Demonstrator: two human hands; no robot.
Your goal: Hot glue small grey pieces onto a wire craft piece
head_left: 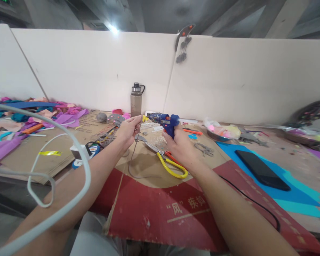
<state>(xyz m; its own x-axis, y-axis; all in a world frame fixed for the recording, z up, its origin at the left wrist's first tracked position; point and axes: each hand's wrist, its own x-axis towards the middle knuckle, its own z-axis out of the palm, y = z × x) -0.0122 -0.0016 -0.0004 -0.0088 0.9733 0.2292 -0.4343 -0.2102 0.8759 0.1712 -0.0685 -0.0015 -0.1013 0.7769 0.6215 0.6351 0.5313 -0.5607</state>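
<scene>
My right hand (179,146) is wrapped round the grip of a blue hot glue gun (164,121), its yellow nozzle pointing left. My left hand (128,131) pinches a thin grey wire (133,156) right at the nozzle tip; the wire hangs down and curls over the cardboard (149,167). Scissors with yellow and red handles (168,163) lie on the cardboard between my hands. The gun's black cord (256,203) runs back along my right forearm.
A brown water bottle (136,100) stands behind my hands against the white partition. Purple and pink felt scraps (61,117) pile at the left. A black phone (261,170) lies on blue felt (296,193) at the right. A white cable (69,156) loops at the near left.
</scene>
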